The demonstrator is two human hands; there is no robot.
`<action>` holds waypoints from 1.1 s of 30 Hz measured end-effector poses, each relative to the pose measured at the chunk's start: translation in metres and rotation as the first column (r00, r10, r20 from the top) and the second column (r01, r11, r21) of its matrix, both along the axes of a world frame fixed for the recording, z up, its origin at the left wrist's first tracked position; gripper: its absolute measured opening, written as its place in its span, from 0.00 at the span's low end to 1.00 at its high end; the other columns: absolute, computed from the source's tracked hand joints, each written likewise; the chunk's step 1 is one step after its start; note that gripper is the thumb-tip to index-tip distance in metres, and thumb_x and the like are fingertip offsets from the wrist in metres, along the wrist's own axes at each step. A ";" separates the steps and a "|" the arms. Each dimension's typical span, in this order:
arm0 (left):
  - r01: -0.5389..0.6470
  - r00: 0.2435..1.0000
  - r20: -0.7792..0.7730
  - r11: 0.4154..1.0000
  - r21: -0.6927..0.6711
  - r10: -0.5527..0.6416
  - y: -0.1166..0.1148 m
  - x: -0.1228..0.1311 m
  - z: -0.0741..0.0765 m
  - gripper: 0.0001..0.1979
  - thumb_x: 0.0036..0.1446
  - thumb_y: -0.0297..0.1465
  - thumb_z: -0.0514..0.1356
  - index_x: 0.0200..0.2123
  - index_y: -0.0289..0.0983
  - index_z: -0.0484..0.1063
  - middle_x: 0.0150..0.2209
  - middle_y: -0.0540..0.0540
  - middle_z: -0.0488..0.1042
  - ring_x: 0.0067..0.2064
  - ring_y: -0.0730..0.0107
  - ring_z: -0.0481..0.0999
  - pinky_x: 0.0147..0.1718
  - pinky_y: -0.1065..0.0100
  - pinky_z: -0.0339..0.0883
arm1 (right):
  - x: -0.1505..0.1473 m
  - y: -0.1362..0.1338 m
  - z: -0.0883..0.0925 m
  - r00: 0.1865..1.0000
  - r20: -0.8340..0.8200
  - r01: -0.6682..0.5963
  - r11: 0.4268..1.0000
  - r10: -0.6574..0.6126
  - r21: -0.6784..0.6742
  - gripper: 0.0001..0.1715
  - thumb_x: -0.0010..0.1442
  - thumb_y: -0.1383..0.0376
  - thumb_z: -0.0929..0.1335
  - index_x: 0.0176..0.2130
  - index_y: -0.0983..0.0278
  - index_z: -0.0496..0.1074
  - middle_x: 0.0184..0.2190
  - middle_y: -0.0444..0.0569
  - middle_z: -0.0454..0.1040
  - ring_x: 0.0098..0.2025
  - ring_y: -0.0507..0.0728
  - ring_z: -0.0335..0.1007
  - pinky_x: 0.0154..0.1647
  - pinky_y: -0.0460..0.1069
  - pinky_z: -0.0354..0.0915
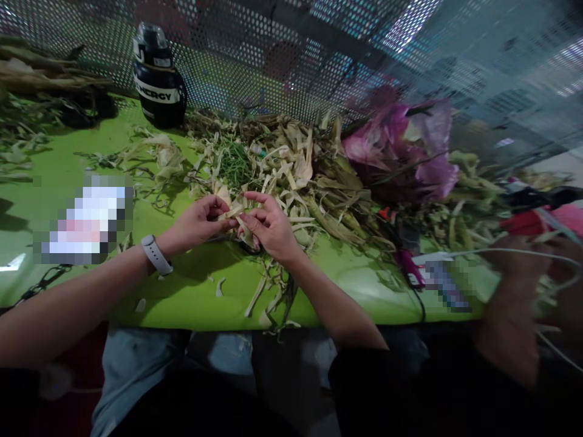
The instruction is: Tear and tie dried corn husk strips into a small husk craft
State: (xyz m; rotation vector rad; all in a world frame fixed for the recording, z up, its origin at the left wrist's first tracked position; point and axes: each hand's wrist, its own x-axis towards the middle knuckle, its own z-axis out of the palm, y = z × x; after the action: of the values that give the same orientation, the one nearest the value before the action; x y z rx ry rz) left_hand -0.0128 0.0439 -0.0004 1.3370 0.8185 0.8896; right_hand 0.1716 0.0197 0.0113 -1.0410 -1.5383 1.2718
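Note:
A pale strip of plant husk (235, 210) is pinched between my two hands above the near edge of the heap. My left hand (204, 220), with a white watch band (156, 255) on its wrist, has thumb and fingers closed on one end. My right hand (272, 230) closes thumb and forefinger on the same piece from the right, its other fingers partly spread. Under and behind my hands lie pale peelings (289, 176) and a small bunch of thin green strips (234, 162). Something dark and round beneath my right hand is mostly hidden.
A dark bottle (160, 91) stands at the back left by a perforated metal panel (237, 54). A blurred-out phone (86, 221) lies left on the green table (182, 297). Dried husks (339, 182) and a pink plastic bag (387, 149) are right, near another person's arm (514, 303).

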 end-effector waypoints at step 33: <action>-0.013 0.990 -0.137 0.982 0.190 0.040 -0.002 -0.001 0.002 0.14 0.50 0.30 0.63 0.37 0.37 0.61 0.25 0.54 0.68 0.25 0.77 0.68 0.24 0.75 0.61 | 0.009 0.005 0.000 0.992 0.040 -0.119 0.993 0.120 -0.014 0.27 0.53 0.61 0.73 0.49 0.62 0.62 0.28 0.40 0.70 0.26 0.48 0.66 0.29 0.45 0.66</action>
State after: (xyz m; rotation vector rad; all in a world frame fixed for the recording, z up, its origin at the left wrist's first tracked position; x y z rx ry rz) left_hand -0.0140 0.0419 0.0012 1.5722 0.8787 0.9193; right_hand 0.1809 0.0249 0.0111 -1.0001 -1.6472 1.3499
